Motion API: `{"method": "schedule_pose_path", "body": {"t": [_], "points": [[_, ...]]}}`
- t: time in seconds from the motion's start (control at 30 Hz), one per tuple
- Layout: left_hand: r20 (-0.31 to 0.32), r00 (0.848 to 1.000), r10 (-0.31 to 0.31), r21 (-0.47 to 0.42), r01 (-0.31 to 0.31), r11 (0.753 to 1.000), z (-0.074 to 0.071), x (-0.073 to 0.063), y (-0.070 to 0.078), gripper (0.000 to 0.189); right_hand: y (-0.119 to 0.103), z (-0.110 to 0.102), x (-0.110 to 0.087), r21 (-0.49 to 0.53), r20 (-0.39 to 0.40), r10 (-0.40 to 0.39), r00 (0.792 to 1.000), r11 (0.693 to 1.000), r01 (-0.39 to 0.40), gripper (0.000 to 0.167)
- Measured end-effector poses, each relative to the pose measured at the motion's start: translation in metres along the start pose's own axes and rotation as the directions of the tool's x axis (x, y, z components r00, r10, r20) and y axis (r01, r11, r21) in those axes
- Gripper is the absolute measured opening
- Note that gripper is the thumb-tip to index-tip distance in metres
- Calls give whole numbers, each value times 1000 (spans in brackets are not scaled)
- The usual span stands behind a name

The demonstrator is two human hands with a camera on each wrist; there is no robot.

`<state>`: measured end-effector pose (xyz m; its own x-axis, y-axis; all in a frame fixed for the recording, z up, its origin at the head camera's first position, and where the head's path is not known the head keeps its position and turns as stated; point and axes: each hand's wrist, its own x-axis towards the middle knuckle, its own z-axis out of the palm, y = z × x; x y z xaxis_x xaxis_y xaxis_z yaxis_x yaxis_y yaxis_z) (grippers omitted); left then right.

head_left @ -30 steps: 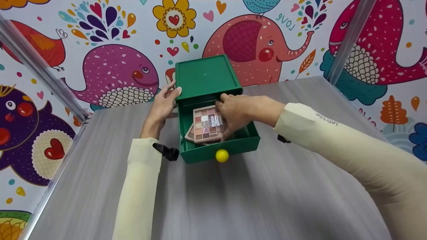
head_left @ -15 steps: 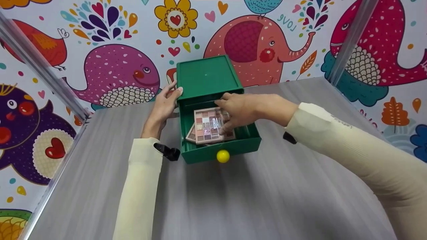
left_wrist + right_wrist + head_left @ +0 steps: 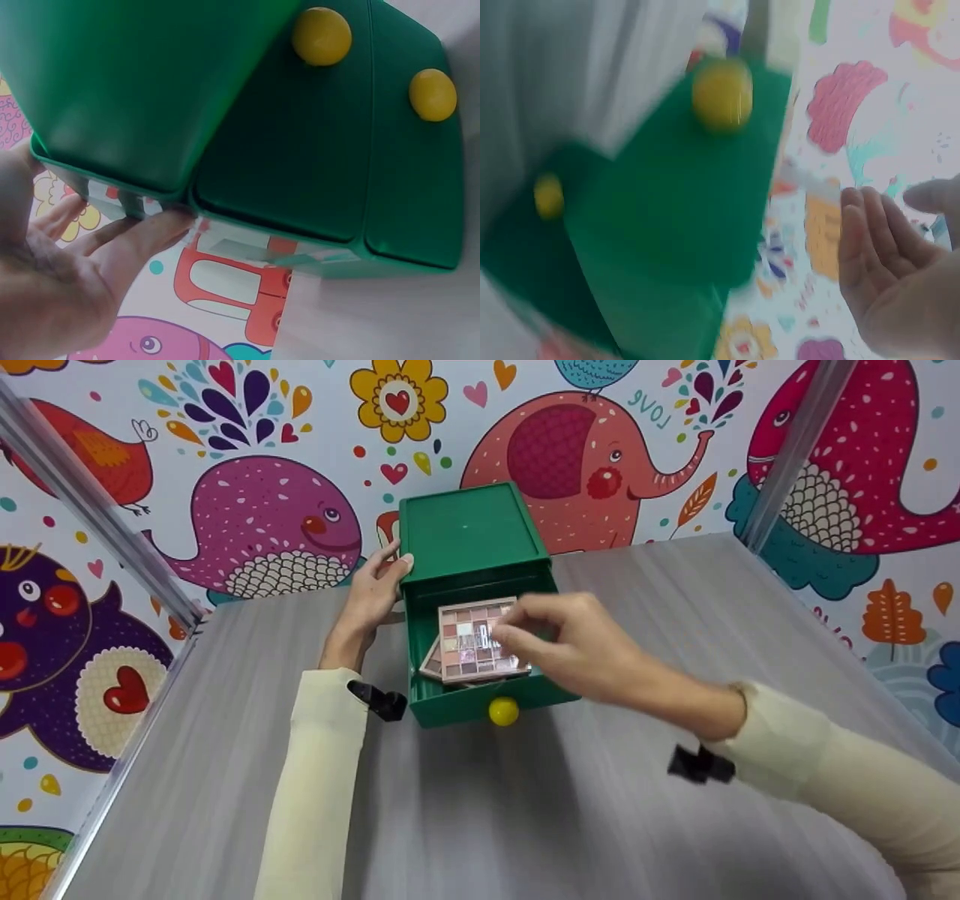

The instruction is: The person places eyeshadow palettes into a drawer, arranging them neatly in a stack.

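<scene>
A green drawer cabinet (image 3: 469, 529) stands at the back of the table, its top drawer (image 3: 450, 711) pulled out. Inside lies a square eyeshadow palette (image 3: 461, 639) with a clear printed lid, over another palette (image 3: 430, 664) whose corner shows at the left. My left hand (image 3: 373, 596) braces the cabinet's left side, thumb at the front top corner and fingers extended along the wall. My right hand (image 3: 581, 649) hovers over the drawer's right front corner, hiding part of the palette. In the right wrist view its fingers are loosely bent with nothing between them.
A yellow knob (image 3: 503, 711) sticks out of the drawer's front. Below it are lower closed drawers (image 3: 292, 157) with yellow knobs of their own. The grey wood-look table (image 3: 465, 825) meets a cartoon-printed wall (image 3: 675, 405) behind the cabinet.
My right hand has let go of the palette, leaving it in the drawer, and has drawn back toward the front right. My left hand has stayed on the cabinet.
</scene>
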<state>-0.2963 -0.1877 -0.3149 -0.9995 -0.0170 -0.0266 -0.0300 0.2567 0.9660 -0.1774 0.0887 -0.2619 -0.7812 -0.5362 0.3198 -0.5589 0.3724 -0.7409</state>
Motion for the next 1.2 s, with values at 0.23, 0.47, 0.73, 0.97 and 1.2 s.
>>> {"method": "schedule_pose_path", "body": {"t": [0.23,0.47,0.73,0.97,1.2], "points": [[5,1000,-5,-16,5,1000,-1,1,0,60,8,24,-37,323,188,260,947,894,-309,38],[12,1000,2,-9,-2,1000,-1,1,0,61,26,45,-54,350,371,437,819,751,-560,42],[11,1000,2,-9,-2,1000,0,1,0,60,48,61,-51,385,399,465,790,697,-604,56],[26,1000,7,-21,-6,1000,2,1,2,61,55,69,-42,471,344,463,817,667,-577,53],[11,1000,-4,-1,4,1000,0,1,2,61,56,74,-33,482,294,462,837,684,-547,52]]}}
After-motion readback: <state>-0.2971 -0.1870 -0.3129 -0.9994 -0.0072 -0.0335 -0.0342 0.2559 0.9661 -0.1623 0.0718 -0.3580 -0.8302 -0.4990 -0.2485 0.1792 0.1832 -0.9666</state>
